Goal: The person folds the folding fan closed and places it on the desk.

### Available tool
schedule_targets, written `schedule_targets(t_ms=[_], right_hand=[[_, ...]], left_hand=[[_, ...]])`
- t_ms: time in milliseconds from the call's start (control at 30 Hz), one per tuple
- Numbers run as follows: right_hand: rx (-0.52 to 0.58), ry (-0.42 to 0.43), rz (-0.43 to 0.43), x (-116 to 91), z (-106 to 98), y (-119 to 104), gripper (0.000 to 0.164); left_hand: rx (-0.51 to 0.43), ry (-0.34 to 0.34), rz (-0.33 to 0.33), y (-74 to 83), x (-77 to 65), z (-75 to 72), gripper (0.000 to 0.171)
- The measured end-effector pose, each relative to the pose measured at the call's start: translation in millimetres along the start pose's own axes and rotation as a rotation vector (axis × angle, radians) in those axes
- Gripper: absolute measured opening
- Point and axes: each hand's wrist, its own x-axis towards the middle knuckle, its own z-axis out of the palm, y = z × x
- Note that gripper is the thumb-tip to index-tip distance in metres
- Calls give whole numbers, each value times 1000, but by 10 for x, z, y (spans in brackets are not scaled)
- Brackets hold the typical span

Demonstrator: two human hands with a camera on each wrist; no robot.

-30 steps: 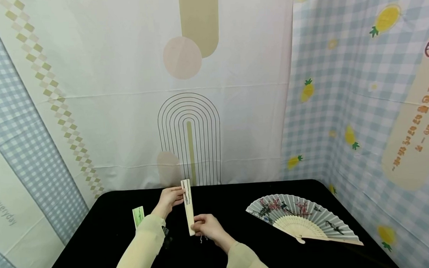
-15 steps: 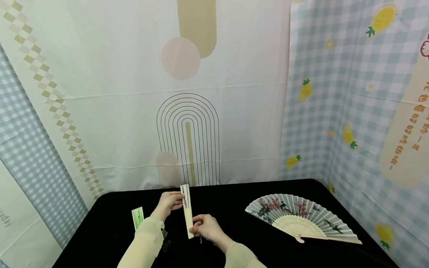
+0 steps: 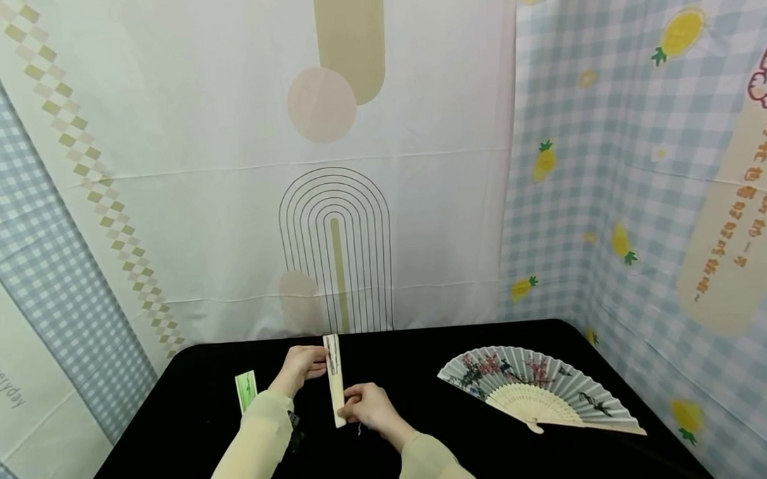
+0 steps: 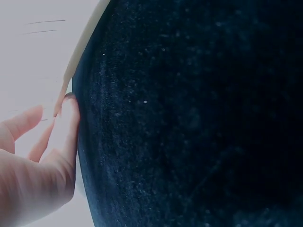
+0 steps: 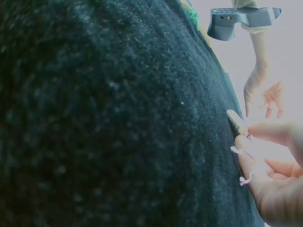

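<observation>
A folded hand fan (image 3: 336, 389) of pale wood, with a printed paper edge, stands lengthwise away from me over the black table. My right hand (image 3: 372, 407) pinches its near end between thumb and fingers. Short whitish cord ends (image 5: 245, 180) hang by that hand in the right wrist view. Around the fan's far end, my left hand (image 3: 302, 367) has its fingers nearly straight, with fingertips against the fan's left edge. In the left wrist view, the left thumb (image 4: 29, 122) stands apart from the fan's end.
A spread fan (image 3: 535, 403) with painted blossoms lies at the right of the black table (image 3: 391, 465). A green folded fan (image 3: 246, 389) lies at the left, partly behind my left sleeve. A patterned cloth backdrop (image 3: 421, 231) rises behind the table.
The folded fan has come down slightly in the head view, its far end now lower. Both hands have stayed with it. The spread and green fans have stayed put.
</observation>
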Motion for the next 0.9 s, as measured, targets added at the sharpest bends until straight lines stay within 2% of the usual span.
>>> schedule_targets(t_ms=[200,433,900], right_hand=[[0,1,-1,2,7,1,33],[-71,1,-13,15,-4,12,31],[-103,11,-28,-22,2,-26,31]], left_hand=[[21,2,-11,-23,-14,-17,32],[41,4,-16,-15,-47,-17,31],[28,3,-11,-53,-80,-40,28]])
